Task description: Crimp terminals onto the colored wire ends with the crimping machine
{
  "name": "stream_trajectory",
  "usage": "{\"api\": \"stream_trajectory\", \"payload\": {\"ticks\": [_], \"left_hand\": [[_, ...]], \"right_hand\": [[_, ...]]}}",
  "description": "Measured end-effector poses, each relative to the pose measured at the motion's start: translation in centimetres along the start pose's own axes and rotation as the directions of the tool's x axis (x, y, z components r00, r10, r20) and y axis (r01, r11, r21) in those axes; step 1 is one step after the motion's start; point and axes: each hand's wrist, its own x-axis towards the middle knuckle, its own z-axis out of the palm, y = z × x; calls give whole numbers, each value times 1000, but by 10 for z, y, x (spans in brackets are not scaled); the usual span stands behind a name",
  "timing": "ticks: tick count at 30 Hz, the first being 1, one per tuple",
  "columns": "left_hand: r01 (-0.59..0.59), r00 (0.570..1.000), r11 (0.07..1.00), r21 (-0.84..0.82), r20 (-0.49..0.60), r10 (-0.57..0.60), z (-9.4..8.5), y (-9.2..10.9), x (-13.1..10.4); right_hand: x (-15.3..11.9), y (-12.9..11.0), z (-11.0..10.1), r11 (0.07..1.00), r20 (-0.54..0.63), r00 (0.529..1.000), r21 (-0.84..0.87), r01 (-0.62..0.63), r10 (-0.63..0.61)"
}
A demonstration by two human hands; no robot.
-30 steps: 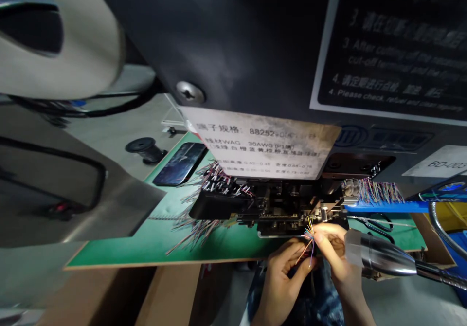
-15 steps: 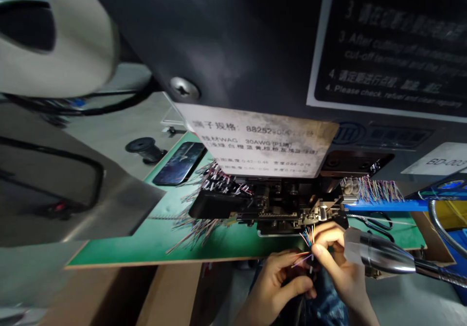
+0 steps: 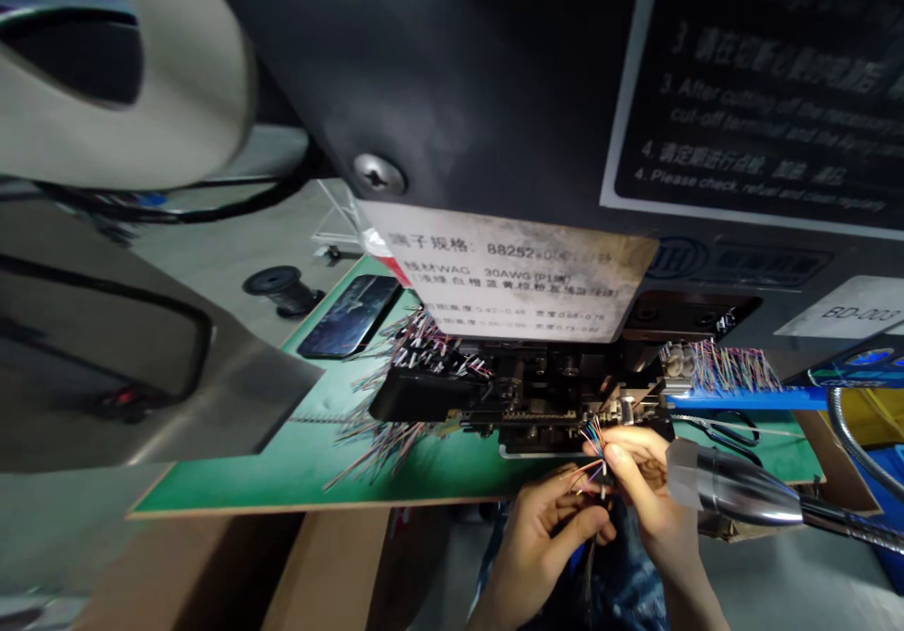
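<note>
Thin coloured wires (image 3: 594,439) fan out from the stripped end of a dark cable (image 3: 588,579) that hangs down toward my lap. My right hand (image 3: 646,485) pinches this fan between thumb and forefinger, just in front of the crimping machine (image 3: 543,414). Lower and to its left, my left hand (image 3: 547,532) has its fingers curled round the cable below the split. A few orange and purple wires stick out leftward between the two hands. Part of the cable is hidden behind my left fingers.
A metal gooseneck lamp (image 3: 749,490) lights my right hand from close by. On the green tabletop (image 3: 233,490) lie a phone (image 3: 349,315), bundles of wired cables (image 3: 395,447) and black scissors (image 3: 727,433). A black spool (image 3: 279,287) stands beyond the left edge.
The wire fan in my right hand has tilted left, and the orange and purple wires have spread apart. My left hand has shifted slightly. The camera view has moved a little.
</note>
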Motion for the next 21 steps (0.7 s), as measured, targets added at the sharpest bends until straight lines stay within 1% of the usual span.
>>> {"api": "stream_trajectory", "payload": {"ticks": [8,12,14,17,19,21], "left_hand": [[-4,1000,1000,27,5,4,-2,0,0],[-16,1000,998,54,4,16,-3,3,-3],[-14,1000,998,63,9,13,-4,6,-5],[18,999,998,55,35,-20,-7,11,-10],[57,996,998,33,60,-59,-8,12,-12],[85,992,996,4,94,-85,-9,12,-10]], "right_hand": [[0,3,0,1000,2,1000,13,9,-9],[-3,5,1,1000,-19,1000,7,5,-5],[-4,4,0,998,-43,998,-41,39,-40],[-4,1,-4,974,-35,984,-156,166,-173],[-4,-1,-7,966,6,975,-136,221,-222],[-4,0,-8,982,26,983,-52,183,-182]]}}
